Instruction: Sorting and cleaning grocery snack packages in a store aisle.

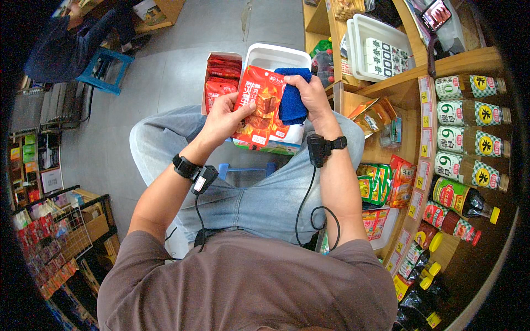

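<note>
A red snack packet with flame print [261,105] is held flat between my two hands. My left hand [227,116] pinches its left side, thumb lying on the front. With thumb and fingers, my right hand [310,93] grips the packet's upper right corner and also holds a folded blue cloth [293,99]. Beneath the packet, part of a second red packet [280,129] shows. Behind them stands a white plastic tray [278,50]. At its left, an open carton [204,80] holds several red packets [223,68].
On the right, wooden shelving [422,165] holds several bottles [472,140] and bagged goods [374,184]. White trays [358,45] with printed tiles sit at the upper right, near a phone [436,15]. A blue stool [105,68] and a seated person [62,53] are at upper left. A wire rack [78,227] stands lower left.
</note>
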{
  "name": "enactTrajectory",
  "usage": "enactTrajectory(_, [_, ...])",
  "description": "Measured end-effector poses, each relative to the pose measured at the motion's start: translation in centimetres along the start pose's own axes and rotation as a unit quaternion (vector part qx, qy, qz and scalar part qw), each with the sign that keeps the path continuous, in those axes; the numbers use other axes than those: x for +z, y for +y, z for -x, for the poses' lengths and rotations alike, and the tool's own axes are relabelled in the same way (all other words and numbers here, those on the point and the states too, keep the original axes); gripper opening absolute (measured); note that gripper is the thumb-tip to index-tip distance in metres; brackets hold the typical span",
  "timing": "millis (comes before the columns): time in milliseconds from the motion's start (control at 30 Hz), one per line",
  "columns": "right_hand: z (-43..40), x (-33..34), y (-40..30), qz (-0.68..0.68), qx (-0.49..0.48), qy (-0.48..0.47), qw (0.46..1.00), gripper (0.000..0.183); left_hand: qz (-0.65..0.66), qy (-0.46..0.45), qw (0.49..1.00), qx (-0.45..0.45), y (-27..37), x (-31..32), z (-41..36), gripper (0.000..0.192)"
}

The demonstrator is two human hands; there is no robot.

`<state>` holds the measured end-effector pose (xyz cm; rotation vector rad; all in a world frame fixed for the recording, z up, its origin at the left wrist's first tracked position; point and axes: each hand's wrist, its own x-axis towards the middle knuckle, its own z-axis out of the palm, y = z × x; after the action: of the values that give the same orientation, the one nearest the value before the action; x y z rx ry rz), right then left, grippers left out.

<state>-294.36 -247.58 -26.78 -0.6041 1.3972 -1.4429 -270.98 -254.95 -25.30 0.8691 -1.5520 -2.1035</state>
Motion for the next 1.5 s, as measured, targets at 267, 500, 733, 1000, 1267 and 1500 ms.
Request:
enactTrajectory(267, [0.5, 1.0, -0.3, -0.100, 0.028, -0.011, 0.995, 0.026, 0.058, -0.016, 0.998, -0.034, -1.2, -0.8, -0.1, 0.027])
enactTrajectory(500, [-0.3, 0.2, 0.7, -0.043, 0.001, 0.024, 0.999, 0.025, -0.046, 0.037, 0.998, 0.035, -0.5, -1.4, -0.2, 0.029])
enactTrajectory(733, [-1.0, 0.0, 0.9, 0.026, -0.172, 0.018, 0.985, 0.020, -0.106, 0.065, 0.990, 0.060, 0.2, -2.7, -0.1, 0.026])
enactTrajectory(1000, [-0.3, 0.3, 0.7, 0.110, -0.041, -0.108, 0.987, 0.021, -0.160, -0.027, 0.986, 0.032, 0.8, -2.9, 0.2, 0.025])
enactTrajectory(1267, [0.7, 0.3, 0.4, -0.099, 0.035, -0.193, 0.976, 0.013, -0.172, -0.028, 0.985, -0.016, 2.5, -1.8, 0.8, 0.023])
enactTrajectory(1500, [-0.3, -0.1, 2.3, -0.140, 0.034, -0.216, 0.966, 0.009, -0.144, -0.033, 0.989, -0.026, 1.4, -2.8, 0.2, 0.022])
